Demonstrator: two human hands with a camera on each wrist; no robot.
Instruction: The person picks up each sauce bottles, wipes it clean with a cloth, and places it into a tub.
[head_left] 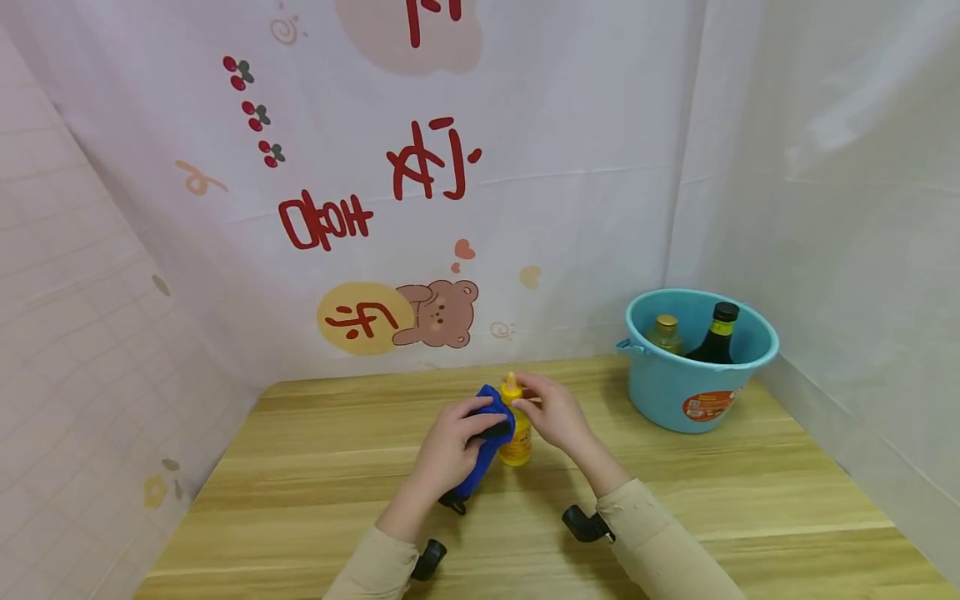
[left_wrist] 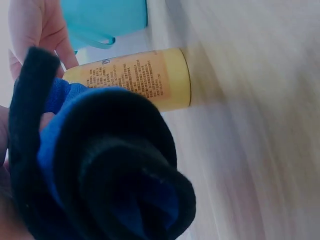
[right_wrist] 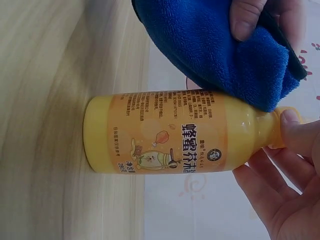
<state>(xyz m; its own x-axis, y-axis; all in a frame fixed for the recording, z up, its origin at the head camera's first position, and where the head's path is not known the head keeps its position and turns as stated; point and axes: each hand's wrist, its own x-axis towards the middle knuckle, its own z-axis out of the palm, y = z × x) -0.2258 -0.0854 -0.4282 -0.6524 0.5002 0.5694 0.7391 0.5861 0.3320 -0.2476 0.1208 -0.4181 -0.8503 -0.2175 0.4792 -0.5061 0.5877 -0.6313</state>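
A yellow squeeze bottle of honey mustard sauce (head_left: 516, 451) stands upright on the wooden table, its pointed cap (head_left: 512, 389) uppermost. My right hand (head_left: 556, 412) pinches the bottle at its cap and neck; in the right wrist view the thumb (right_wrist: 295, 131) lies on the cap. Bunched in my left hand (head_left: 448, 443) is a blue cloth (right_wrist: 210, 47) with black edging, which I grip against the upper side of the bottle. The lower end of the cloth hangs toward the tabletop. From the left wrist, the folded cloth (left_wrist: 115, 150) covers part of the bottle (left_wrist: 150, 75).
At the back right of the table (head_left: 337, 475) stands a light blue bucket (head_left: 660, 392). Inside it are a dark bottle (head_left: 714, 343) with a black cap and a clear bottle (head_left: 665, 335) with a gold cap. A printed curtain (head_left: 570, 167) hangs behind the table.
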